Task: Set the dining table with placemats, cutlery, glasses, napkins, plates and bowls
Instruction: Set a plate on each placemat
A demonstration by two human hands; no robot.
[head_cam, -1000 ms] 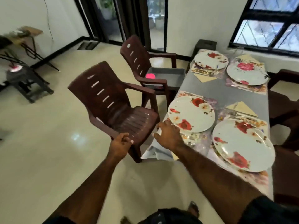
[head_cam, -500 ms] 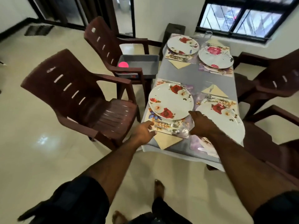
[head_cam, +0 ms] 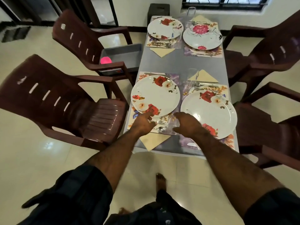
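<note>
A grey-clothed table (head_cam: 181, 62) carries several floral settings. The near left plate (head_cam: 155, 95) lies on a placemat (head_cam: 162, 122) with a spoon (head_cam: 161, 129) and fork along its near edge and a cream napkin (head_cam: 154, 140) below it. My left hand (head_cam: 142, 124) lies over that cutlery, its fingers stretched to the plate's near rim. My right hand (head_cam: 188, 123) curls in a C round what looks like a clear glass (head_cam: 172, 123) on the placemat's right end. The near right plate (head_cam: 209, 113) sits just right of that hand.
Two far plates (head_cam: 164, 28) (head_cam: 203, 35), napkins (head_cam: 203, 77) and a glass (head_cam: 191, 11) fill the table's far part. Brown plastic chairs (head_cam: 65, 101) (head_cam: 267, 51) flank both sides. A grey bin (head_cam: 121, 53) with a pink ball rests on the far left chair.
My left hand has left the chair and come onto the near left setting. My right hand has slid from the table's corner to the placemat's right end. The view now faces down the table.
</note>
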